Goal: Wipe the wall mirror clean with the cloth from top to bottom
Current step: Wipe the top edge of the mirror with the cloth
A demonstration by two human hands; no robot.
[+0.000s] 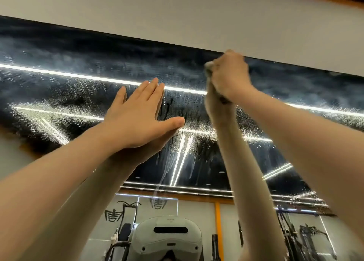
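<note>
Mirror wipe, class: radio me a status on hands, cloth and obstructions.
Left hand flat on mirror. Right hand grips cloth at top edge. Glass wet with droplets, nothing blocking.

Cloth nearly swallowed, mirror running off every side

The cloth [208,65] shows only as a blurred pale scrap poking from the right hand [226,75] at the mirror's [78,50] top edge; its colour and folds can't be made out. The mirror is cut off left, right and below, and the reflected white headset [167,239] is cropped at the bottom.
</note>
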